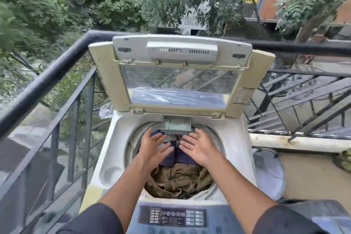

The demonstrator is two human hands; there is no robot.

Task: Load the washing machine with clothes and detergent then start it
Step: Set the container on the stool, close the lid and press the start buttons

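white top-load washing machine (106,150) lid up | brown and navy clothes (180,178) in drum | left hand (154,147), right hand (197,147) above clothes, fingers spread, holding nothing

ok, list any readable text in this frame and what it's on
"PRABA" over "LEEL", both cut off by leaves: white wall beyond the railing.
Control panel button labels: too small and blurred to read.
Sticker on the open lid's right edge: print unreadable.
Nothing else legible.
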